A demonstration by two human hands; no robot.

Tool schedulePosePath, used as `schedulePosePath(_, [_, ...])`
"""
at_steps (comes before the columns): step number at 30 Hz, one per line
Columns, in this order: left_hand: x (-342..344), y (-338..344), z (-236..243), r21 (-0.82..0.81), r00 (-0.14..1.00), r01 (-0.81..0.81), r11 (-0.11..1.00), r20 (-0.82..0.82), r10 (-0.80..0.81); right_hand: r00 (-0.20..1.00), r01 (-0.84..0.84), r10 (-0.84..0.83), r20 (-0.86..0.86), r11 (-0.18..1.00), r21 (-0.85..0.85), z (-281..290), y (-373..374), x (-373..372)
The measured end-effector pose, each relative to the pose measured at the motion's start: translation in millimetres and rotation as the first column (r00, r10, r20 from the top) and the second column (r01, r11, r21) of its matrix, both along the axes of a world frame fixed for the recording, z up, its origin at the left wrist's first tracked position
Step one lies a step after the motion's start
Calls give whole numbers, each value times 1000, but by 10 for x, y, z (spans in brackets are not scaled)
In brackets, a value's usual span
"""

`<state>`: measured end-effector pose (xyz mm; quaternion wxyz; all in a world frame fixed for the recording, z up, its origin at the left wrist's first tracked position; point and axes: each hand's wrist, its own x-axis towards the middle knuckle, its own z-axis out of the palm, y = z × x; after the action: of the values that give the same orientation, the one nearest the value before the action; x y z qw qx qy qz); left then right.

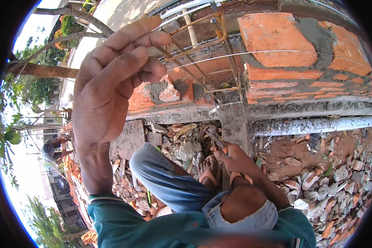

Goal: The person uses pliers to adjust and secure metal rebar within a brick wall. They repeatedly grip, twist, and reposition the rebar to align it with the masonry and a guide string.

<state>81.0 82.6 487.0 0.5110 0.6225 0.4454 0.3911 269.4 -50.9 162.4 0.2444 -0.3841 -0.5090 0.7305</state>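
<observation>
Pincers, metal-headed, orange-handled, sit clamped in our right hand, low. Our left hand is raised, half-curled; we can't tell its grip.

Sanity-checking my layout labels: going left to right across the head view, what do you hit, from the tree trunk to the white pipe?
Brown tree trunk → raised left hand → right hand gripping pincers → mortar-splashed white pipe.
</observation>
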Motion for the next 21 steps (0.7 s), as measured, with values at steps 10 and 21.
schedulePosePath(10, [-44, 843, 203, 160, 191, 847, 507, -982, -9, 1000, -1, -2, 20, 990, 139, 80, -73, 94])
schedulePosePath(21, [147, 831, 185, 123, 33, 829, 545, -985, 172, 998, -45, 34, 55, 979, 197, 1, -86, 64])
